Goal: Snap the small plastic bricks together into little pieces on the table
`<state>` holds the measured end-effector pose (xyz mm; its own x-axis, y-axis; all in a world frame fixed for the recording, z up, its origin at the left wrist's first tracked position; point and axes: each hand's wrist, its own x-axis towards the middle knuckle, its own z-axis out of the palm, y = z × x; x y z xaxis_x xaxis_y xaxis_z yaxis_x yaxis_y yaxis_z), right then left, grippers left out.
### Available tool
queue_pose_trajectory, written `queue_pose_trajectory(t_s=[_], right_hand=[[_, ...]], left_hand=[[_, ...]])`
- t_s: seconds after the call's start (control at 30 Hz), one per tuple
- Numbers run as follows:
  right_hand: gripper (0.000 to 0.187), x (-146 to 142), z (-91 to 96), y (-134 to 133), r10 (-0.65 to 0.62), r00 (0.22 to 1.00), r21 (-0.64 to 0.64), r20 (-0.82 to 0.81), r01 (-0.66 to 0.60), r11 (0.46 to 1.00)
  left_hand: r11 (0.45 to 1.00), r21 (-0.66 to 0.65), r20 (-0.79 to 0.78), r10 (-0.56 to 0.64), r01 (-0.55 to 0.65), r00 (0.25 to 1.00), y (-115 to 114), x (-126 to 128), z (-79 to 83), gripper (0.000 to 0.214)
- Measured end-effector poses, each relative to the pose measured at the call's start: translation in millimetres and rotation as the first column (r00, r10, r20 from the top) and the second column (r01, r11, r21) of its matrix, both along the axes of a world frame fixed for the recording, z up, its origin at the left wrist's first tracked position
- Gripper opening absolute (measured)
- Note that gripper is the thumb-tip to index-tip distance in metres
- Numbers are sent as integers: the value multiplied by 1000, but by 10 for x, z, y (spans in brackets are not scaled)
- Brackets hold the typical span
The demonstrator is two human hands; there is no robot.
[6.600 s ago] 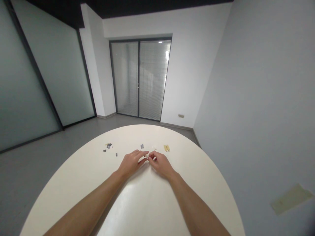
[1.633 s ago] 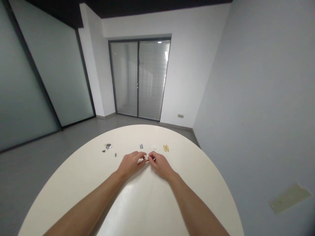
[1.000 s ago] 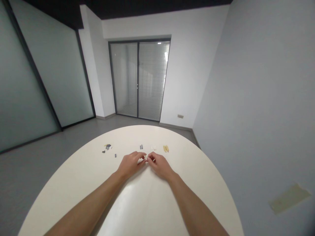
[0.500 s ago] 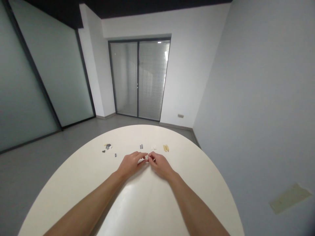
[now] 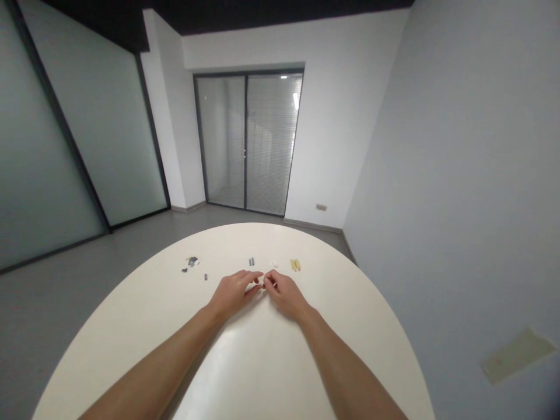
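Observation:
Over the middle of the white round table [image 5: 280,350], my two hands meet at the fingertips. My left hand [image 5: 234,290] is curled, its thumb and forefinger bent toward a tiny pale piece that is mostly hidden. My right hand [image 5: 284,291] is pinched closed against the same spot, and what its fingers hold is too small to name. Just beyond the hands lie two grey strips [image 5: 251,262], some small white pieces [image 5: 273,264] and a few yellow pieces [image 5: 296,265].
A loose pile of dark grey, white and yellow pieces [image 5: 192,262] sits at the table's far left, with a small dark piece [image 5: 184,270] beside it. One grey piece [image 5: 205,277] lies between that pile and my left hand. Glass doors [image 5: 245,143] stand beyond the table.
My hands stay in nearly the same place. The small pale piece between the fingertips shows less clearly now. The pieces on the table have not moved.

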<state>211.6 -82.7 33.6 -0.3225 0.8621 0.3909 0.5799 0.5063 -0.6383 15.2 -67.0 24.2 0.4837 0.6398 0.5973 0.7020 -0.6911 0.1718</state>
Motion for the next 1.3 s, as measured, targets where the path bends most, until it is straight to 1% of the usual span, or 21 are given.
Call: queue_pose_trajectory(t_s=[0.23, 0.5, 0.73, 0.97, 1.1, 1.23, 1.3], right_hand=[[21, -6, 11, -6, -7, 1000, 7, 9, 7, 1000], [22, 4, 13, -11, -10, 1000, 14, 1, 10, 1000], [23, 5, -7, 10, -25, 1000, 11, -1, 25, 1000], [23, 1, -8, 12, -16, 1000, 12, -11, 16, 1000], [23, 5, -4, 9, -9, 1000, 12, -28, 9, 1000], [18, 9, -22, 20, -9, 999, -2, -38, 9, 1000], [18, 8, -35, 30, -5, 999, -8, -42, 5, 1000]], left_hand=[[999, -6, -12, 35, -35, 999, -13, 0, 14, 23], [1000, -5, 4, 18, -18, 1000, -9, -6, 10, 22], [1000, -13, -26, 20, -20, 999, -4, -11, 3, 17], [1000, -7, -11, -1, 1, 1000, -3, -20, 2, 18], [1000, 5, -4, 22, -22, 1000, 5, -22, 8, 19], [998, 15, -3, 60, -60, 998, 13, -22, 2, 19], [998, 18, 3, 60, -60, 998, 17, -23, -4, 20]])
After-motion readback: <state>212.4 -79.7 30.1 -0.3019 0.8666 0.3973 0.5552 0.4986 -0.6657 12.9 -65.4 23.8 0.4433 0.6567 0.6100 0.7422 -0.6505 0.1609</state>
